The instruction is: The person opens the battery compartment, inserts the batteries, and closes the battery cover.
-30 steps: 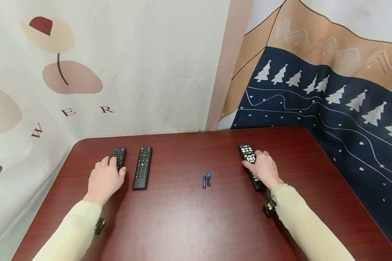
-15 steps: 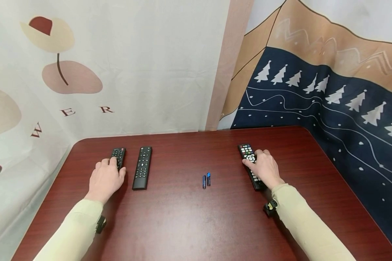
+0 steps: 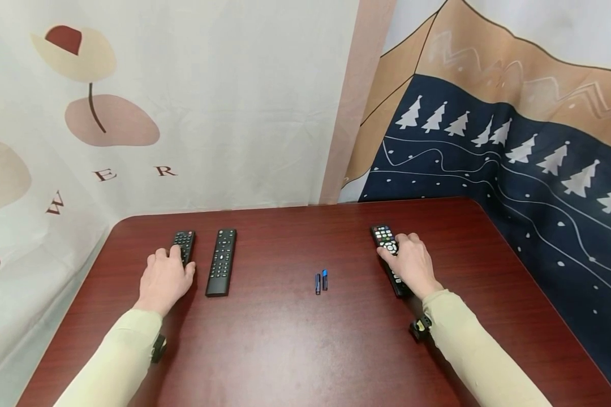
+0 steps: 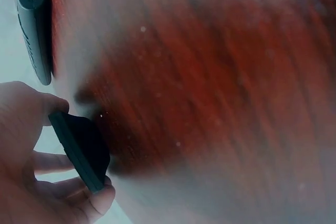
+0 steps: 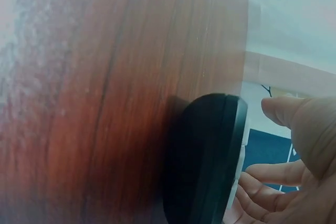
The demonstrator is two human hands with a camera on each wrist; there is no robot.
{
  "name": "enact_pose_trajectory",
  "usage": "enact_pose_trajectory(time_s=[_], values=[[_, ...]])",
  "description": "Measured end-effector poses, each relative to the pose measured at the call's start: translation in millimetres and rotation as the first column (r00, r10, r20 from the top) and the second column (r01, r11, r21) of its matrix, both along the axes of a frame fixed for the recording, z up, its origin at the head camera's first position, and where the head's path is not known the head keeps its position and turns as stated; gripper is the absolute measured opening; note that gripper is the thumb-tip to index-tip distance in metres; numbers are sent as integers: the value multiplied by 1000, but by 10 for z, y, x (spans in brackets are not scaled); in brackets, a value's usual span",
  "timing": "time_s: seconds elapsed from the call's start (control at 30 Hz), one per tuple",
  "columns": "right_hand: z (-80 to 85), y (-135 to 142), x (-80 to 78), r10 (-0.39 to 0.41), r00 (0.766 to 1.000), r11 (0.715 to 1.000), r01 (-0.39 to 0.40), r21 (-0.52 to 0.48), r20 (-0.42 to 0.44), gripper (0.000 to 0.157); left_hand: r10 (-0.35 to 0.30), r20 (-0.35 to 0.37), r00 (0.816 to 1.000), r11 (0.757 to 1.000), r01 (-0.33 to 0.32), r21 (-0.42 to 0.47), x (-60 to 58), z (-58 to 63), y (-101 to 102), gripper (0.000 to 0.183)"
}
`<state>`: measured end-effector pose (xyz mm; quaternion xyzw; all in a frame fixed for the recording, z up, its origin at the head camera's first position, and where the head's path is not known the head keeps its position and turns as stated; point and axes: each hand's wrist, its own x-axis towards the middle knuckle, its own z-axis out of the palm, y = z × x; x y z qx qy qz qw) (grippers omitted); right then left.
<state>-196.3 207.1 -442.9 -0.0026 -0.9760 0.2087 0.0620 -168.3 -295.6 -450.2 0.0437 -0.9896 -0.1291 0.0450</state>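
On the far left of the table, my left hand (image 3: 165, 278) grips a black remote control (image 3: 185, 242), covering its lower half. The left wrist view shows the thumb on one side of that remote (image 4: 79, 150) and fingers on the other. My right hand (image 3: 412, 263) spans another black remote control (image 3: 384, 233), one with a round button pad. Its thumb lies at the left edge and its fingers at the right. In the right wrist view this remote's end (image 5: 202, 156) hides some fingertips.
A third black remote control (image 3: 222, 263) lies just right of my left hand. Two small blue-and-black batteries (image 3: 318, 284) lie side by side near the middle of the reddish-brown table (image 3: 285, 350). Printed curtains (image 3: 244, 102) hang behind its far edge.
Almost nothing differs. My left hand has shifted very slightly, while both remotes under my hands stay in place.
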Motion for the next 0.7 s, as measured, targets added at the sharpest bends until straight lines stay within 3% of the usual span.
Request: enact_pose_trajectory(time_s=[0.37, 0.7], values=[[18, -53, 49, 4, 1000, 999, -4, -34, 2, 57, 26, 19, 999, 998, -27, 50, -13, -47, -31, 54], [53, -130, 60, 21, 1000, 998, -21, -56, -7, 60, 31, -29, 999, 995, -28, 98, 22, -8, 5, 55]])
